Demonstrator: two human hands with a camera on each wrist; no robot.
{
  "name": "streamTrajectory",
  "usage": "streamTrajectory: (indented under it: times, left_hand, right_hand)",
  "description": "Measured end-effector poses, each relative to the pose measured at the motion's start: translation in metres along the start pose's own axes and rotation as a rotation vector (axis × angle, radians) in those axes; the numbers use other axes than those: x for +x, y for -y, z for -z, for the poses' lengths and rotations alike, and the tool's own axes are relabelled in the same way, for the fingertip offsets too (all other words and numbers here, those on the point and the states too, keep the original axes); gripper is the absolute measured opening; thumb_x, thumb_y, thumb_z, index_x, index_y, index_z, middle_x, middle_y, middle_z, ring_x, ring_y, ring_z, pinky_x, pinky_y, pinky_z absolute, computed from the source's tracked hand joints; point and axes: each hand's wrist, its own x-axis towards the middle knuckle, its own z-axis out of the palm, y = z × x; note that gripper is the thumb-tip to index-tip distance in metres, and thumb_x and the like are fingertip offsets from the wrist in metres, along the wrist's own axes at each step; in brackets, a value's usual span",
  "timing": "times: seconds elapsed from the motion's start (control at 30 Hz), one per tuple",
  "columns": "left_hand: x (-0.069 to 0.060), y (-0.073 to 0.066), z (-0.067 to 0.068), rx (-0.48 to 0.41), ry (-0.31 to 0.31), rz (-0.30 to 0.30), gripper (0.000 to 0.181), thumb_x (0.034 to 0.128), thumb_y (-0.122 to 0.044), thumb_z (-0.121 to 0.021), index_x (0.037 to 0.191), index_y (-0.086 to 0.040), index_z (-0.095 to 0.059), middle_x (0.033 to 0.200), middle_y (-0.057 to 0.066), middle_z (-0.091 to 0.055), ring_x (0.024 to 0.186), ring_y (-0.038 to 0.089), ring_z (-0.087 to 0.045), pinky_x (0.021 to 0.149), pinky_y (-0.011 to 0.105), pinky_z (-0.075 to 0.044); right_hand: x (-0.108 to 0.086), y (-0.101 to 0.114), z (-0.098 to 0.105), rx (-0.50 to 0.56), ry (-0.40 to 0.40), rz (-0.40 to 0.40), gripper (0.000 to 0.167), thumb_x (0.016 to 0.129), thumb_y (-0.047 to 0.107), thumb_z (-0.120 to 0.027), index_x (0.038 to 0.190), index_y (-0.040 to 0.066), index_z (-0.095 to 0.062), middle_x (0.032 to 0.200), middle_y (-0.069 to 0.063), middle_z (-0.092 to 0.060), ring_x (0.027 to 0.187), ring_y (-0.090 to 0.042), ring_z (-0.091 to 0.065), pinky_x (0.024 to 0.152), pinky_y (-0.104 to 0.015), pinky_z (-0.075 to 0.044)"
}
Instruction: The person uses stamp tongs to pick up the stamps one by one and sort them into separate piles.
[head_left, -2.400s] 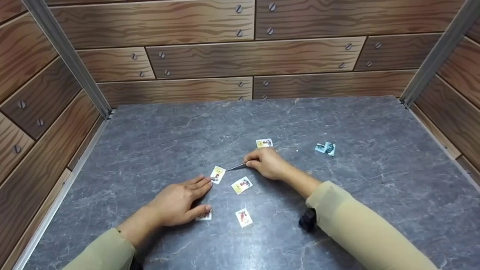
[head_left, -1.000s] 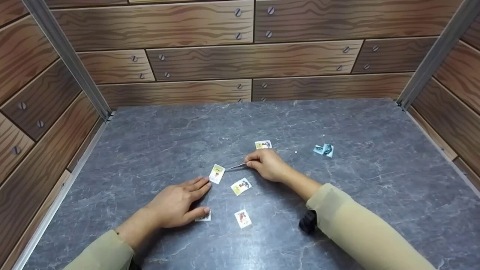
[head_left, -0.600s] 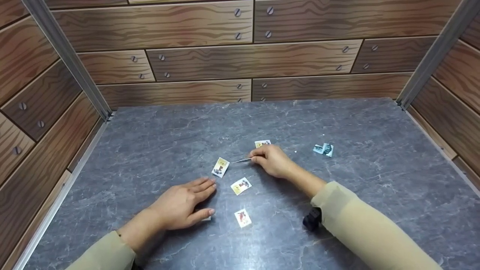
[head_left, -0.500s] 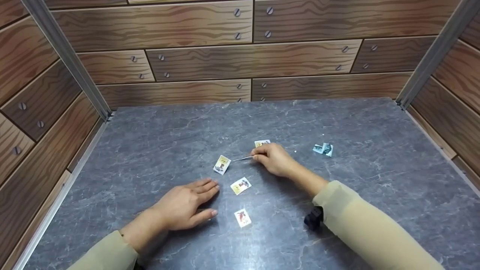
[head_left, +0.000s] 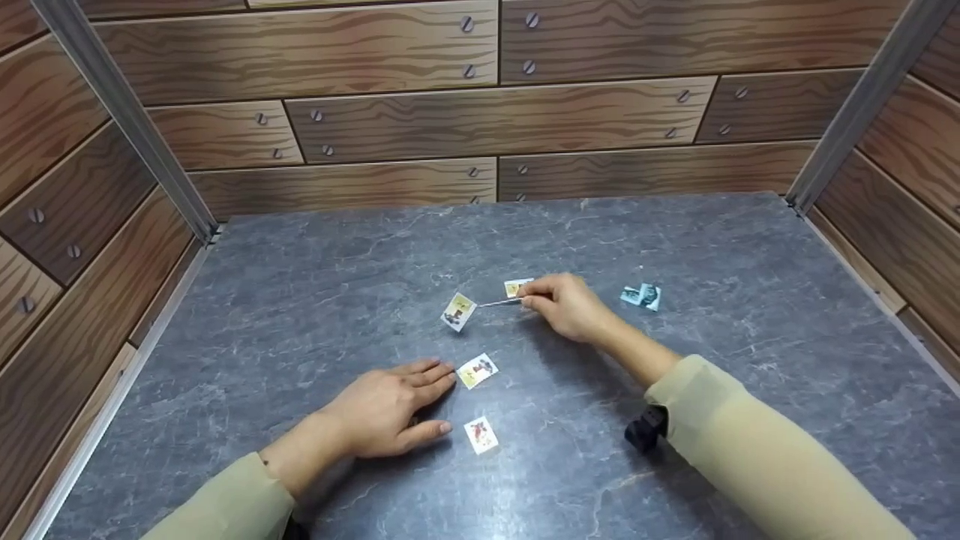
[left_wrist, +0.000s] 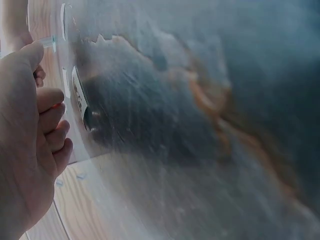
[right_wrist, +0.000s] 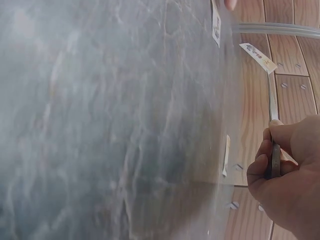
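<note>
Head view: the right hand pinches slim silver metal tweezers, whose tip meets the corner of a white-edged, yellow-printed rectangular paper stamp at nine o'clock from that hand, raised over the grey marbled table, long axis running one to seven. The left hand lies flat, fingers straight, fingertips between six and seven o'clock from the raised stamp and just beside a second yellow-printed paper stamp; contact cannot be told. Compared with a second ago, the raised stamp is farther toward one o'clock, the left hand farther toward three.
</note>
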Motion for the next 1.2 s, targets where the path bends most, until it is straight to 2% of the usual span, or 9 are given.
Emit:
streamTrajectory:
  times: [0.23, 0.5, 0.67, 0.8, 0.9, 1.03, 1.2]
  left_hand:
    - [0.004, 0.000, -0.003, 0.021, 0.003, -0.013, 0.075, 0.1102, -0.061, -0.040, 0.159, -0.004, -0.048, 0.163, 0.012, -0.047, 0.151, 0.032, -0.044, 0.120, 0.045, -0.040]
    - [0.006, 0.001, -0.004, 0.006, 0.020, -0.018, 0.075, 0.1109, -0.060, -0.039, 0.159, -0.003, -0.048, 0.162, 0.012, -0.047, 0.150, 0.033, -0.045, 0.120, 0.045, -0.041]
    - [0.007, 0.001, -0.004, -0.012, 0.028, -0.011, 0.075, 0.1111, -0.060, -0.037, 0.158, -0.003, -0.049, 0.162, 0.012, -0.048, 0.149, 0.033, -0.046, 0.119, 0.046, -0.042]
    - [0.006, 0.000, -0.004, -0.019, 0.037, -0.009, 0.075, 0.1112, -0.060, -0.037, 0.158, -0.003, -0.048, 0.162, 0.012, -0.048, 0.149, 0.033, -0.046, 0.119, 0.046, -0.042]
    - [0.007, 0.000, -0.004, -0.015, 0.036, -0.013, 0.075, 0.1113, -0.060, -0.037, 0.159, -0.002, -0.048, 0.162, 0.012, -0.047, 0.149, 0.033, -0.046, 0.119, 0.045, -0.041]
    - [0.008, 0.000, -0.003, -0.009, 0.034, -0.020, 0.075, 0.1114, -0.060, -0.036, 0.159, -0.002, -0.047, 0.162, 0.013, -0.047, 0.149, 0.033, -0.046, 0.120, 0.045, -0.041]
    - [0.009, 0.000, -0.003, -0.008, 0.034, -0.021, 0.075, 0.1114, -0.060, -0.036, 0.159, -0.003, -0.048, 0.162, 0.013, -0.047, 0.149, 0.033, -0.046, 0.119, 0.045, -0.042]
  right_hand:
    - [0.000, -0.002, 0.014, -0.010, -0.028, -0.017, 0.017, 0.099, 0.006, -0.072, 0.113, 0.002, -0.081, 0.110, -0.015, -0.078, 0.084, -0.020, -0.063, 0.076, -0.034, -0.051]
    - [-0.003, -0.010, 0.028, -0.011, -0.057, -0.012, 0.016, 0.100, 0.006, -0.072, 0.112, 0.001, -0.081, 0.114, -0.015, -0.078, 0.088, -0.020, -0.063, 0.077, -0.033, -0.049]
    - [-0.006, -0.017, 0.036, -0.027, -0.069, -0.031, 0.016, 0.101, 0.007, -0.071, 0.112, 0.001, -0.082, 0.112, -0.014, -0.078, 0.081, -0.017, -0.060, 0.072, -0.032, -0.048]
    - [-0.008, -0.023, 0.040, -0.027, -0.067, -0.054, 0.017, 0.102, 0.009, -0.071, 0.113, 0.000, -0.081, 0.107, -0.013, -0.078, 0.075, -0.014, -0.056, 0.067, -0.029, -0.045]
    - [-0.009, -0.028, 0.044, -0.021, -0.074, -0.063, 0.017, 0.102, 0.008, -0.071, 0.113, -0.001, -0.080, 0.097, -0.009, -0.076, 0.071, -0.013, -0.054, 0.063, -0.027, -0.043]
    - [-0.011, -0.033, 0.048, -0.019, -0.095, -0.071, 0.017, 0.101, 0.007, -0.071, 0.112, -0.002, -0.079, 0.090, -0.005, -0.073, 0.070, -0.013, -0.053, 0.061, -0.026, -0.042]
    - [-0.011, -0.039, 0.051, -0.032, -0.112, -0.074, 0.017, 0.101, 0.008, -0.071, 0.112, -0.002, -0.080, 0.097, -0.007, -0.076, 0.078, -0.016, -0.057, 0.068, -0.028, -0.044]
